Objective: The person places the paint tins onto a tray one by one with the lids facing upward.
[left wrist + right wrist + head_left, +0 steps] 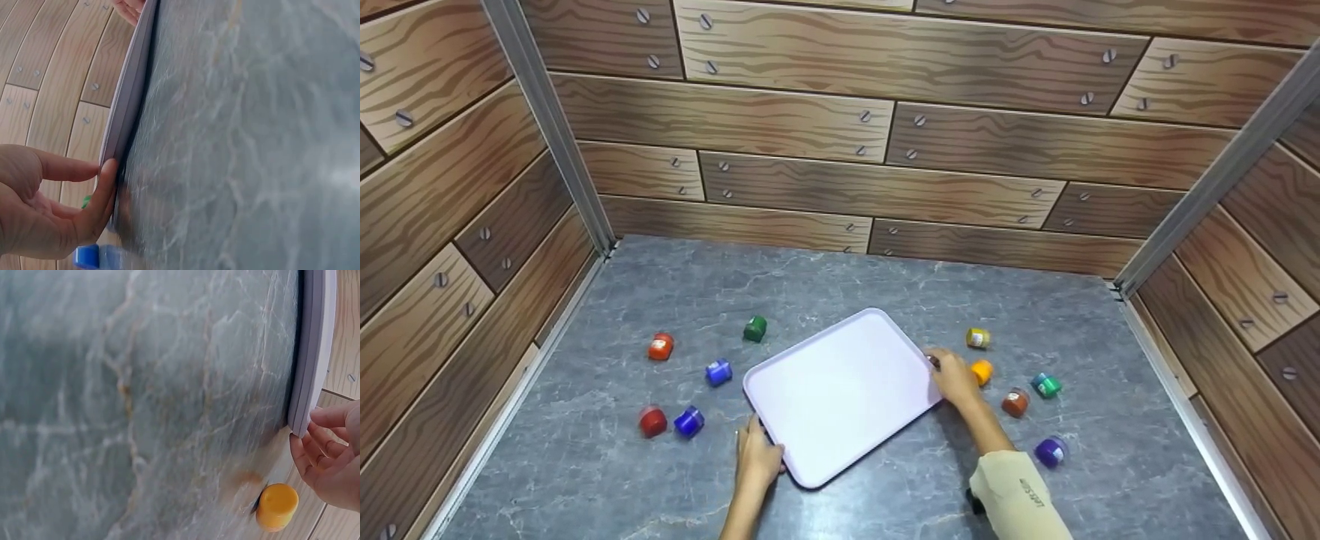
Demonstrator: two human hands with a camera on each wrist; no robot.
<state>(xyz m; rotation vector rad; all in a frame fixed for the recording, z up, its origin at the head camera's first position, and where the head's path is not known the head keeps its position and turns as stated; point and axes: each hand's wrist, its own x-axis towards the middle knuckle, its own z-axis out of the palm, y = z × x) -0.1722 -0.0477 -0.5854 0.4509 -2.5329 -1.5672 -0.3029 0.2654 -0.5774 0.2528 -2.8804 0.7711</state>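
Observation:
A pale lavender rectangular tray (844, 397) lies turned at an angle in the middle of the grey marbled surface, with nothing on it. My left hand (757, 456) grips its left edge near the front corner; in the left wrist view the thumb and fingers (104, 185) pinch the rim. At the right corner my right hand (954, 375) holds the opposite edge, and the right wrist view shows its thumb above the rim (308, 382) and its fingers below. An orange jar (981, 372) lies just beside the right hand, partly hidden by it.
Left of the tray are small jars: orange-red (661, 346), green (755, 328), red (652, 421) and two blue (718, 372). On the right are yellow (978, 338), brown (1015, 403), teal-green (1046, 385) and purple (1051, 451) jars. Wood-patterned walls (780, 120) enclose three sides.

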